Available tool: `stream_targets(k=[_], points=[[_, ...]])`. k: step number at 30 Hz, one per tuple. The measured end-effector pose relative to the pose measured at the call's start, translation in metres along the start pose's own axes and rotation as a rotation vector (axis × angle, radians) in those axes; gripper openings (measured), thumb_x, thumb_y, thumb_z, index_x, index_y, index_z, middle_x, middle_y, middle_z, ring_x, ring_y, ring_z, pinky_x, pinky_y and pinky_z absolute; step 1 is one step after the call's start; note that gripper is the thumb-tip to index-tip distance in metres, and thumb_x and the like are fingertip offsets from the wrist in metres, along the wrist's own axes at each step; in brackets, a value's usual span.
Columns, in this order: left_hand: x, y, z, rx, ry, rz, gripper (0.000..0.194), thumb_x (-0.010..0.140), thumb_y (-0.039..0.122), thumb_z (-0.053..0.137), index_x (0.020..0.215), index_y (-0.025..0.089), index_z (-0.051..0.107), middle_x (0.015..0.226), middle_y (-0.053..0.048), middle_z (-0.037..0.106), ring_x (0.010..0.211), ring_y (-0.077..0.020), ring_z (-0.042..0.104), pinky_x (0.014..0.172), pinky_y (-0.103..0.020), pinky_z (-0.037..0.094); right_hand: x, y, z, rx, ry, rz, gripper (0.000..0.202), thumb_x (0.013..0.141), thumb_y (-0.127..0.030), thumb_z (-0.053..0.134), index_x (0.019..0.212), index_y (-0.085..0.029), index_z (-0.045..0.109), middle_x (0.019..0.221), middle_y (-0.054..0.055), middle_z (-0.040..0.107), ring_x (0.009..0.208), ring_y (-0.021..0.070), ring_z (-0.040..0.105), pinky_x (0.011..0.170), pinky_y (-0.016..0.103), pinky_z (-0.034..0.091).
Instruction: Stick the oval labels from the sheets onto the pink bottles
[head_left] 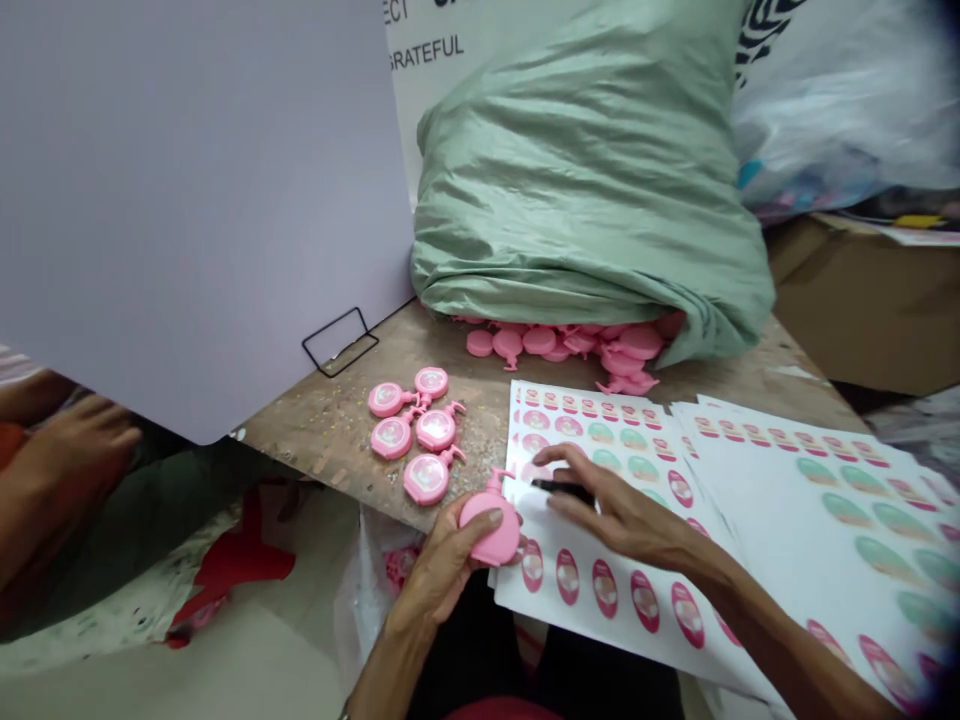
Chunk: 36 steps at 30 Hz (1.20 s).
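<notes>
Gripped in curled left hand (444,562), beside sticker sheets (551,545): pink pump bottle (496,545), far fingers hidden. Held in loosely bent right hand (626,515), over sheets: slim black thing (566,489), mostly covered, unclear.

The person's left forearm (401,645) angles forward close to the body, the left hand (444,562) curled in a firm grip with its thumb (481,526) laid across the front; the right forearm (757,605) slants in from the other side, and the right hand (626,515) is palm down, fingers loosely bent, the index finger (562,455) arched highest, the two hands near but apart
</notes>
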<state>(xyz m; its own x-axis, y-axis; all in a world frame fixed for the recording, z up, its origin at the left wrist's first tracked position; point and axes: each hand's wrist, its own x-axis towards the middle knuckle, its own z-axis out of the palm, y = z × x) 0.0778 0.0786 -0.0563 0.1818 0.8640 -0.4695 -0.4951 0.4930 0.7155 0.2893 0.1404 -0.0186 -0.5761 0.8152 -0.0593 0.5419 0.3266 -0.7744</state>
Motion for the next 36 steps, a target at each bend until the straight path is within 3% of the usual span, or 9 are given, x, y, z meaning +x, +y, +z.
stream_targets(k=[3, 5, 8, 12, 17, 24, 36], points=[[0.005, -0.011, 0.003, 0.039, 0.015, -0.009, 0.040, 0.071, 0.031, 0.077, 0.102, 0.011, 0.062, 0.093, -0.010, 0.069, 0.076, -0.0183, 0.066, 0.068, -0.028, 0.055, -0.008, 0.034, 0.000, -0.015, 0.302, 0.152, 0.024, 0.096, -0.040, 0.035, 0.093, -0.023, 0.052, 0.074, 0.001, 0.059, 0.062, 0.0153, 0.052, 0.060, 0.028, 0.043], [0.008, -0.018, 0.004, 0.099, -0.015, 0.026, 0.037, 0.072, 0.033, 0.076, 0.098, 0.011, 0.063, 0.090, -0.009, 0.068, 0.073, -0.0178, 0.066, 0.065, -0.026, 0.053, -0.010, 0.053, 0.005, -0.053, 0.376, 0.207, 0.022, 0.094, -0.039, 0.036, 0.086, -0.023, 0.049, 0.069, 0.000, 0.056, 0.059, 0.0151, 0.049, 0.057, 0.028, 0.041], [0.008, -0.023, 0.004, 0.175, -0.003, 0.077, 0.037, 0.073, 0.036, 0.075, 0.097, 0.011, 0.064, 0.088, -0.009, 0.068, 0.074, -0.0192, 0.067, 0.063, -0.027, 0.053, -0.009, 0.068, 0.015, -0.104, 0.378, 0.254, 0.021, 0.094, -0.037, 0.035, 0.084, -0.024, 0.048, 0.068, -0.001, 0.057, 0.058, 0.0160, 0.050, 0.057, 0.029, 0.039], [0.007, -0.015, 0.010, 0.125, 0.014, 0.071, 0.043, 0.072, 0.038, 0.075, 0.105, 0.014, 0.061, 0.090, -0.008, 0.068, 0.075, -0.0198, 0.068, 0.064, -0.028, 0.055, -0.003, 0.059, 0.026, -0.240, 0.396, 0.248, 0.022, 0.094, -0.033, 0.033, 0.084, -0.024, 0.051, 0.071, 0.000, 0.062, 0.063, 0.0176, 0.053, 0.066, 0.033, 0.037], [0.032, -0.005, 0.022, 0.139, 0.053, 0.142, 0.047, 0.070, 0.042, 0.076, 0.106, 0.014, 0.062, 0.094, -0.007, 0.065, 0.071, -0.0178, 0.067, 0.059, -0.029, 0.058, 0.008, 0.049, 0.038, -0.481, 0.499, 0.248, 0.020, 0.092, -0.029, 0.042, 0.081, -0.021, 0.057, 0.076, 0.003, 0.065, 0.077, 0.0210, 0.056, 0.078, 0.037, 0.030], [0.057, -0.014, 0.021, 0.166, -0.006, 0.222, 0.047, 0.072, 0.049, 0.073, 0.100, 0.012, 0.064, 0.087, -0.007, 0.065, 0.068, -0.0174, 0.066, 0.062, -0.030, 0.057, 0.009, 0.057, 0.051, -0.606, 0.624, 0.192, 0.018, 0.092, -0.029, 0.045, 0.087, -0.020, 0.060, 0.078, 0.004, 0.068, 0.077, 0.0206, 0.056, 0.078, 0.036, 0.025], [0.061, -0.017, 0.016, 0.341, 0.056, 0.261, 0.045, 0.074, 0.049, 0.070, 0.102, 0.013, 0.067, 0.091, -0.008, 0.068, 0.083, -0.0206, 0.066, 0.070, -0.029, 0.055, 0.005, 0.058, 0.052, -0.514, 0.571, 0.110, 0.017, 0.089, -0.025, 0.049, 0.075, -0.020, 0.058, 0.071, 0.000, 0.064, 0.072, 0.0176, 0.052, 0.076, 0.035, 0.026]])
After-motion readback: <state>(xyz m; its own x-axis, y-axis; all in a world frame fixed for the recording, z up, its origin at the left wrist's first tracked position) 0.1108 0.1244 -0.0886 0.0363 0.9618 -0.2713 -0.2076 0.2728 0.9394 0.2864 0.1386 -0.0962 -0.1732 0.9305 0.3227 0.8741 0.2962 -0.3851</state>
